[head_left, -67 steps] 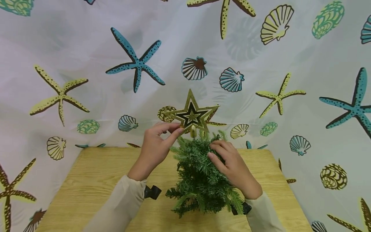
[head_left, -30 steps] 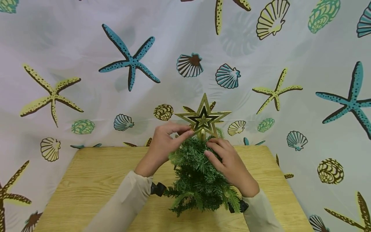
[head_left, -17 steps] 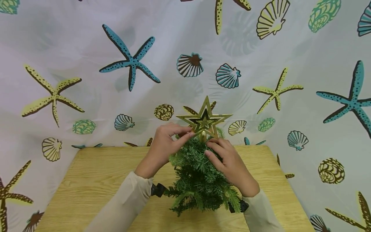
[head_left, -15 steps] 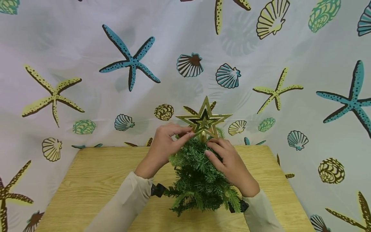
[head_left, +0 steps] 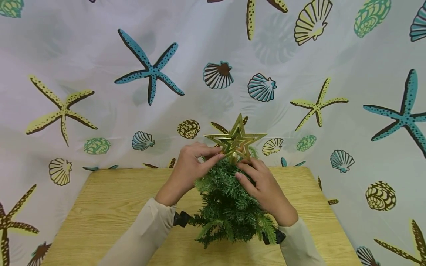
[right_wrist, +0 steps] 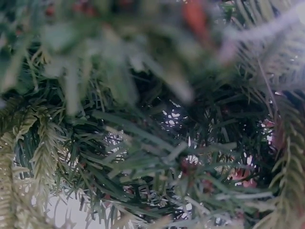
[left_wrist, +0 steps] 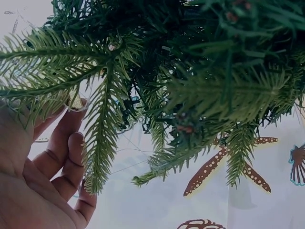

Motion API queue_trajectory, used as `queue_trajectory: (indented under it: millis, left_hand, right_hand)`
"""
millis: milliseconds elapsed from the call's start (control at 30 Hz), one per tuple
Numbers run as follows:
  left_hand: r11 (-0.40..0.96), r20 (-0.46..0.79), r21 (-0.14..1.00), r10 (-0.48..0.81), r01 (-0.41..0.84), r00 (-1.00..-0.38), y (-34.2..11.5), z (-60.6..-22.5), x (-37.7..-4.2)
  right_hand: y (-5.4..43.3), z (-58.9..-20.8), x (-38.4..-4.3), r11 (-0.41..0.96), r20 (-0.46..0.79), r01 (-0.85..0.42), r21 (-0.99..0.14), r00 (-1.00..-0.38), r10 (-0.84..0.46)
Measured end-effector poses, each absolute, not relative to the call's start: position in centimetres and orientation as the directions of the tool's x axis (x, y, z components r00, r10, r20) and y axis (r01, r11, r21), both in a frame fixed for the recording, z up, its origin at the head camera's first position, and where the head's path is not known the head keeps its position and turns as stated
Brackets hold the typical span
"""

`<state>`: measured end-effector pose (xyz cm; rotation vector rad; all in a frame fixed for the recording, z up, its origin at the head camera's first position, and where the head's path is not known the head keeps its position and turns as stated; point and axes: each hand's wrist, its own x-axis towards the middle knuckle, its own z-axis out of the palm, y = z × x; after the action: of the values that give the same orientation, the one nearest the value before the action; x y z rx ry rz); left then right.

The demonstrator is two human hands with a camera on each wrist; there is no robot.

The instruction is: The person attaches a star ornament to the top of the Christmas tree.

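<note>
My left hand (head_left: 190, 164) pinches the lower left point of a gold star tree topper (head_left: 235, 142) between thumb and fingers. The star stands over the tip of a small green artificial Christmas tree (head_left: 229, 207), its gold socket (head_left: 233, 158) down at the top needles. On the right, my right hand (head_left: 264, 186) grips the treetop, fingers curled into the branches just below the star. From the left wrist, the left hand (left_wrist: 43, 176) shows beside drooping branches (left_wrist: 102, 129), with a bit of gold at its fingertips. Only blurred branches (right_wrist: 143, 143) fill the right wrist view.
The tree stands on a light wooden table (head_left: 126, 195). Behind and at both sides hangs a white curtain (head_left: 186, 33) printed with starfish and shells. Black wrist straps (head_left: 181, 219) sit at the cream sleeves (head_left: 143, 232).
The left hand has brought the star to the right and down onto the treetop. In the last half second the star has sunk slightly and turned a little. The right hand has barely moved.
</note>
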<state>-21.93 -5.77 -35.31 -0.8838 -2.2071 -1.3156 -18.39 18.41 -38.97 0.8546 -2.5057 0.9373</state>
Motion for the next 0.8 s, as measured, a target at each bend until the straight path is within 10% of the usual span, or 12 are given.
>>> queue_trajectory:
  millis: [800]
  left_hand:
    - [0.393,0.556,0.636,0.362,0.664,-0.748,-5.98,-35.4,-21.87]
  right_hand:
    - [18.33,-38.78,-18.42,0.596,0.487,-0.642,-0.482,-0.762,-0.427]
